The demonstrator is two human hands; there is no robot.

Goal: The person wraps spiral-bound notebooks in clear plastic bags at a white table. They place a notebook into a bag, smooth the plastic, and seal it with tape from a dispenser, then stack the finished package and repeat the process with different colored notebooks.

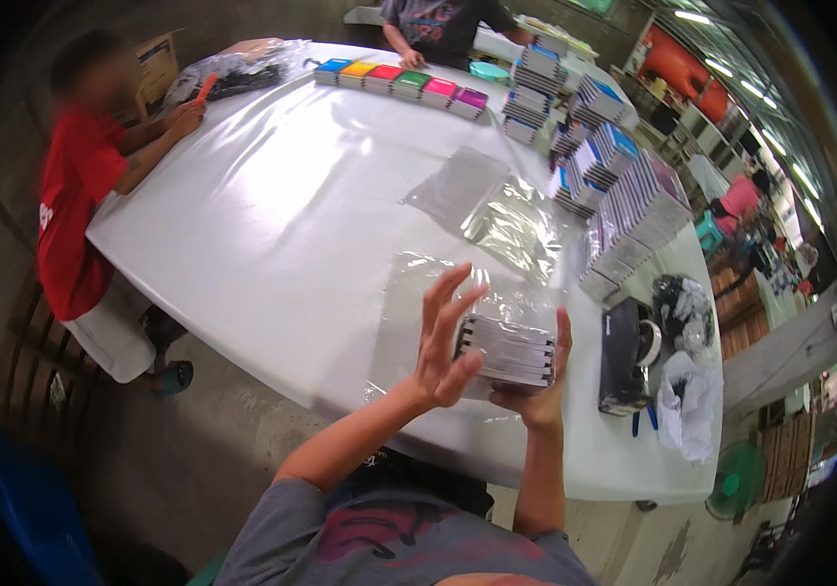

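Observation:
A small stack of spiral-bound notebooks [508, 350], pale on top with dark binding along its sides, is held up over the near part of the table. My right hand [541, 398] grips it from the right and below, thumb up along its side. My left hand [446, 347] is raised at the stack's left side with its fingers spread; whether its palm touches the notebooks I cannot tell. Beneath them lies a clear plastic sheet or bag [404, 308], flat on the white table [243, 215].
More clear plastic bags [516, 225] lie beyond. Tall notebook stacks [633, 220] line the right side, with a black box [623, 361], tape roll [650, 344] and white plastic bag [687, 405] nearer. Colourful notebooks [401, 84] form a far row. People stand left and at the far side.

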